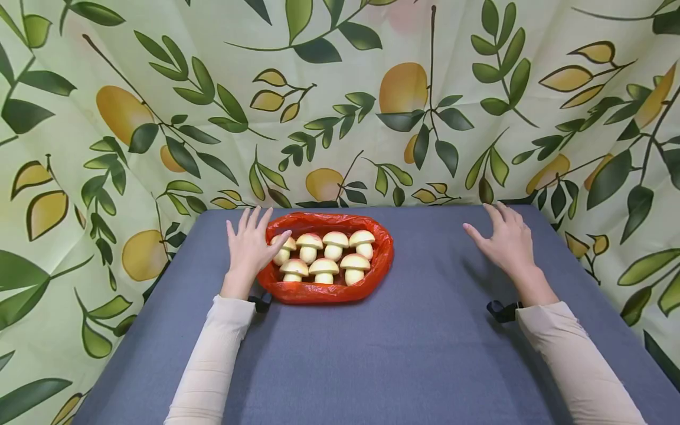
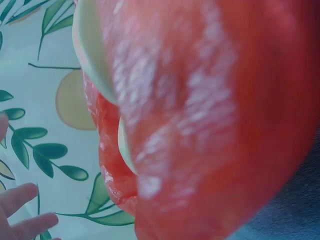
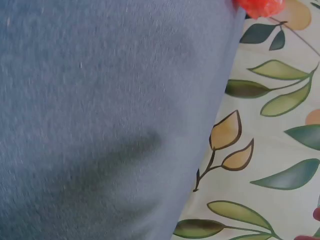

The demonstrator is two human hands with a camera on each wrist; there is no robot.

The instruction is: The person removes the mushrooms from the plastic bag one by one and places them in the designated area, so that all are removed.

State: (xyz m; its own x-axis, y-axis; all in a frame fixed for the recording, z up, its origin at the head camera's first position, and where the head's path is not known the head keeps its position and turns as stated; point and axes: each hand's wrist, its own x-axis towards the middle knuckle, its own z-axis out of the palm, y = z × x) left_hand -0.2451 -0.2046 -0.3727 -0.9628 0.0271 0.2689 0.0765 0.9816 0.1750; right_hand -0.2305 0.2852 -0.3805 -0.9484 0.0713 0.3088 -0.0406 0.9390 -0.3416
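Mushroom-shaped pieces [image 1: 323, 267] sit in a red plastic bag [image 1: 324, 294] just beside the empty, spread left hand [image 1: 248, 249] — the right hand [image 1: 508, 241], likewise spread, well apart — and look light, firm, perhaps slippery, probably best pinched by the caps.

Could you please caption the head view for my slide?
Left hand near a red bag holding seven mushrooms; right hand open over the grey-blue tabletop.

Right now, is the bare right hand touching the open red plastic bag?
Apart: the head view shows bare grey-blue cloth between the right hand and the red bag.
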